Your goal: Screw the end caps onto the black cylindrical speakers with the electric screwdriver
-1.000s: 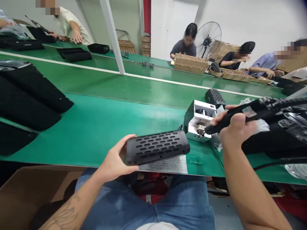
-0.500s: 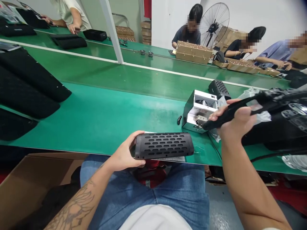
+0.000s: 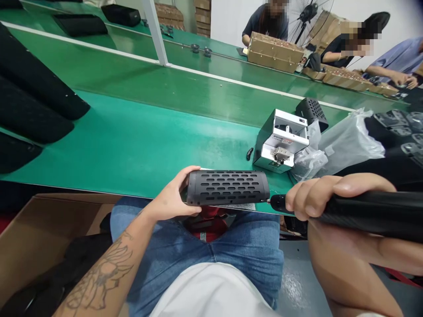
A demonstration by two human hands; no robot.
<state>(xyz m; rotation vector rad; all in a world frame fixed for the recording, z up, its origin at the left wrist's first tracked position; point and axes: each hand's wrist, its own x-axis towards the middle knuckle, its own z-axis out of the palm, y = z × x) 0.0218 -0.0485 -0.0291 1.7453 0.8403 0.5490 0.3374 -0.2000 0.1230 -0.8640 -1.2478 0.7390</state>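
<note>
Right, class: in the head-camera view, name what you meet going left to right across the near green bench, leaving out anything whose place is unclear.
Long black padded strips, left hand, black perforated speaker housing, white metal screw dispenser, translucent plastic bag, black parts at the right edge.

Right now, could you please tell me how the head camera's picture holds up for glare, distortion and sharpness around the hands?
In the head view, pale glare lies across the green conveyor belt and the grey floor; the wide lens bows the belt's edges; the perforated black speaker in the left hand looks sharp; the electric screwdriver in the right hand looms large near the lens.
</note>
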